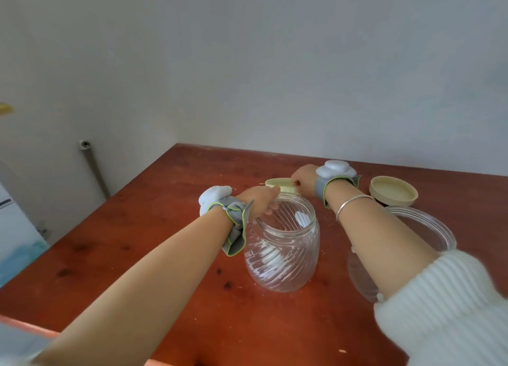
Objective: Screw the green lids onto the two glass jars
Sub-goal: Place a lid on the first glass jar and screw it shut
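Observation:
A ribbed glass jar [283,244] stands open in the middle of the red-brown table. My left hand [261,199] grips its rim on the far left side. Just behind the jar lies a pale green lid [279,184], and my right hand [302,178] is closed on that lid's right edge. A second glass jar [428,228] stands open at the right, partly hidden by my right forearm. The other pale green lid [393,191] lies upside down behind that jar. Both wrists wear grey straps with white devices.
The wooden table [165,255] meets a grey wall at the back. Its left edge runs diagonally, with a metal pipe [93,167] and a pale appliance [16,228] beyond it. The table's near edge lies close to my body.

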`<action>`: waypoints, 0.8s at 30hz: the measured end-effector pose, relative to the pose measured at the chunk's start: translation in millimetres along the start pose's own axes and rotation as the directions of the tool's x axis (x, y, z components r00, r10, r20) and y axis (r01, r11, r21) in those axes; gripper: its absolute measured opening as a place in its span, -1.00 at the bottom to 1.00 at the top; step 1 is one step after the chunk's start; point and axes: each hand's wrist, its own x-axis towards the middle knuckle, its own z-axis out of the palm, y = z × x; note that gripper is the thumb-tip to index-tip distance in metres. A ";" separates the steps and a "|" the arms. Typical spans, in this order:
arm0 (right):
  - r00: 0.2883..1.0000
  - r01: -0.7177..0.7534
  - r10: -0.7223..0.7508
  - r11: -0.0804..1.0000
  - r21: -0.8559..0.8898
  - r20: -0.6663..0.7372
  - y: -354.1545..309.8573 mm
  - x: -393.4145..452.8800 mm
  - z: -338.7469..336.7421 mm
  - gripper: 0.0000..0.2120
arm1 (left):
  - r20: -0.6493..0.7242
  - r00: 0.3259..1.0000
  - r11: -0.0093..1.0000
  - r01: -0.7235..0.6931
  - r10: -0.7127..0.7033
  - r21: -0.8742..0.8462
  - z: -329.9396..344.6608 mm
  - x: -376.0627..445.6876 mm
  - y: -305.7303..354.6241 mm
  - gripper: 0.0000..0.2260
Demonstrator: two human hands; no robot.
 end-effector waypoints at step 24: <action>0.983 0.115 0.015 0.731 0.673 -0.185 -27.1 -130.8 -34.0 -0.61 | -0.051 0.993 0.978 -0.090 0.102 0.188 -38.1 -67.0 2.5 -0.53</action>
